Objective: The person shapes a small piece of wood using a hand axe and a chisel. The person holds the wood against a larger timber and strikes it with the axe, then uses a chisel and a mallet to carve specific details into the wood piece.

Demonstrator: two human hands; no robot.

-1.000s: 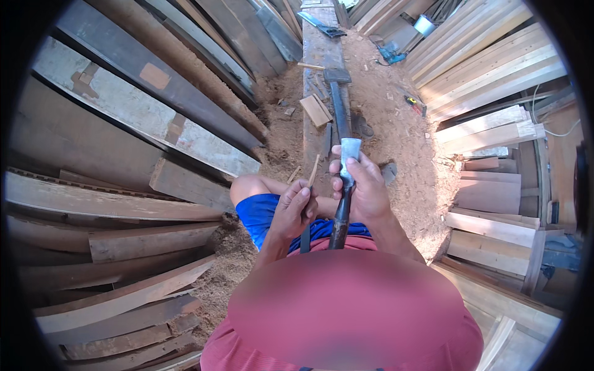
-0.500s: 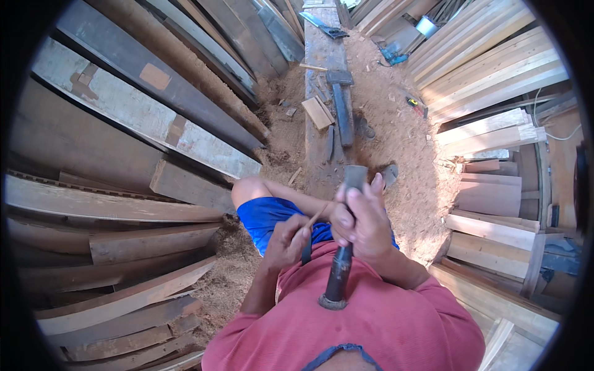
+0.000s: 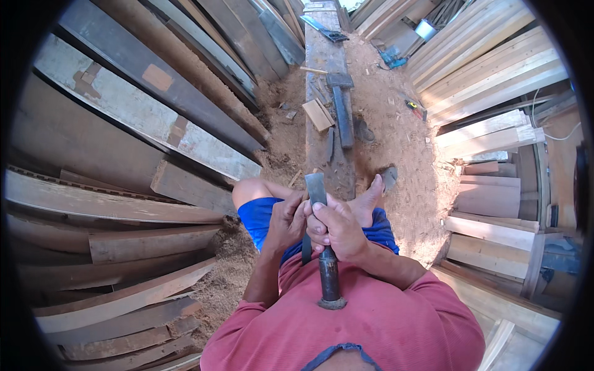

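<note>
My right hand is wrapped round a wide chisel, its flat steel blade pointing away from me. The dark handle runs back toward my chest, its ragged butt end against my red shirt. Just left of the blade, my left hand is closed with its fingertips close to the right hand's. It pinches a thin wooden stick, mostly hidden by the fingers and the blade. Both hands are above my lap, over blue shorts.
Ahead lies a long wooden plank bearing a mallet, a small wood block and a handsaw. A teal power tool rests on the sawdust-covered ground. Boards are stacked left and right.
The chisel and my right hand have moved left, toward my left hand. The blade has swung left, and the stick is now largely covered.
</note>
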